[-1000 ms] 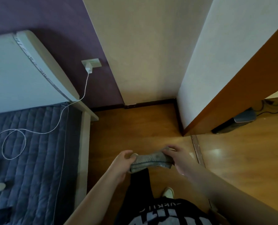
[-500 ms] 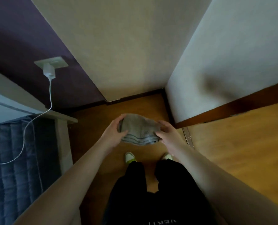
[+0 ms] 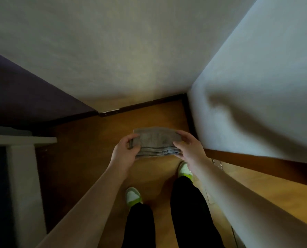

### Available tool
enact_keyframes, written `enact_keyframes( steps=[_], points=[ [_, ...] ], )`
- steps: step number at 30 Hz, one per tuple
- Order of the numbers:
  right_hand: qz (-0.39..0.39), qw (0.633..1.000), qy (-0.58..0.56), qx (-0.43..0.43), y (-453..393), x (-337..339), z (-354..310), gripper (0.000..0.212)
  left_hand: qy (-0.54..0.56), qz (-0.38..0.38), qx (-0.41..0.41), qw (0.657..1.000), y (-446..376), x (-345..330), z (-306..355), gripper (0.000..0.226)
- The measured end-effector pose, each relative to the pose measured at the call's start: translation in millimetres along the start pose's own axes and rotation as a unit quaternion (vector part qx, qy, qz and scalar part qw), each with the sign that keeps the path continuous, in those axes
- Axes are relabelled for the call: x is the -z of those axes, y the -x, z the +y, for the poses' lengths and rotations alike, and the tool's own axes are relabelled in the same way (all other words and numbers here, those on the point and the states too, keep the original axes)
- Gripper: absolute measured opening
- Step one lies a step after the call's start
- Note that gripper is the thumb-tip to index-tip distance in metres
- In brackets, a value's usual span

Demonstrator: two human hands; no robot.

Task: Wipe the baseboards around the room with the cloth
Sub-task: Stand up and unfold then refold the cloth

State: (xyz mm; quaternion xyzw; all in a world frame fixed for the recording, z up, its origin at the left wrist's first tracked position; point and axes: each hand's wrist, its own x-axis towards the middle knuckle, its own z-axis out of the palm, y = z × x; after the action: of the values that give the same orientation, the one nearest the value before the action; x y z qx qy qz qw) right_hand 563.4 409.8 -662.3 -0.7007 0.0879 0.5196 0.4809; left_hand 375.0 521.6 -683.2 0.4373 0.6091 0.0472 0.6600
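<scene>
No wiping is seen under way: the cloth (image 3: 156,142) is held in the air above the floor (image 3: 88,158), well apart from every baseboard, so the task is judged to be at its start or between stretches, with the wiping itself left to do. Whether any stretch has been cleaned already cannot be told.

At the far left a bed frame (image 3: 22,154) is seen. The left hand (image 3: 125,153) is curled round the cloth's left end, a grip pinching the folds. The cloth is folded into a flat stack, its long axis running left to right between the hands, its layered edge turned toward the person. The right hand (image 3: 189,146) grips the right end likewise. Beyond, the dark baseboard (image 3: 149,104) runs along the back wall into the corner, and another strip (image 3: 256,162) lies at the right.
</scene>
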Motion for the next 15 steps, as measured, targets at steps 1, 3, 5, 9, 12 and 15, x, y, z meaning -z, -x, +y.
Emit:
enact_keyframes(
  steps=[1, 3, 5, 9, 12, 15],
  points=[
    [-0.011, 1.000, 0.000, 0.000, -19, 4, 5, 0.039, 0.006, 0.000, 0.000, 1.000, -17, -7, -11, 0.039],
    [-0.029, 1.000, 0.003, 0.000, -57, 11, 18, 0.044, 0.008, -0.007, 0.001, 1.000, -48, -18, -30, 0.040],
    [-0.031, 0.999, 0.013, 0.001, -91, 18, 32, 0.047, 0.009, -0.015, 0.011, 1.000, -75, -29, -46, 0.041],
    [-0.013, 0.999, 0.035, -0.020, -150, 25, 65, 0.047, 0.061, -0.027, 0.075, 0.995, -122, -41, -74, 0.040],
    [-0.008, 0.999, 0.034, -0.031, -187, 23, 87, 0.038, 0.020, -0.033, 0.078, 0.996, -155, -46, -91, 0.041],
    [-0.007, 0.999, 0.052, -0.008, -224, 25, 101, 0.037, -0.082, -0.028, 0.052, 0.995, -193, -65, -104, 0.040]
  ],
)
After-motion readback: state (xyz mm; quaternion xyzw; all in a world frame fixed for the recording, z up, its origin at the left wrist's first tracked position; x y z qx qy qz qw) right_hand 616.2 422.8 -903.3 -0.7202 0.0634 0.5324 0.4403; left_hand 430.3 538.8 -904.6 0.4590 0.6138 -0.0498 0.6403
